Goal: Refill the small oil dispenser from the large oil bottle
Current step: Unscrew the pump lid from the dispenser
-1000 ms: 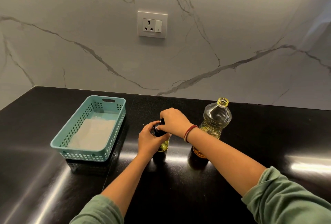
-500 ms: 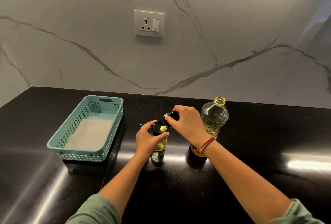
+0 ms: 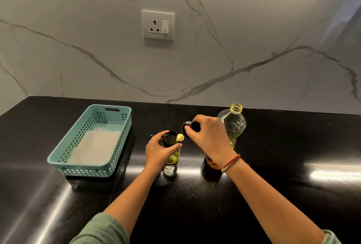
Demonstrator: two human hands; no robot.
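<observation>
Left hand (image 3: 157,151) around glass dispenser (image 3: 173,157), right hand (image 3: 209,138) tight on round black cap (image 3: 189,127).

Left hand (image 3: 158,152) — fingers and thumb curled round the dispenser (image 3: 173,158) neck. Right hand (image 3: 210,139) just beside it, slightly higher — fingertips pinching the cap (image 3: 190,126). Both forearms extended forward.

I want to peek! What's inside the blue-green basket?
A flat white sheet, paper or cloth, covers most of the floor of the teal plastic slotted basket. Nothing else shows on top of it. Whatever might lie beneath that sheet is hidden.
</observation>
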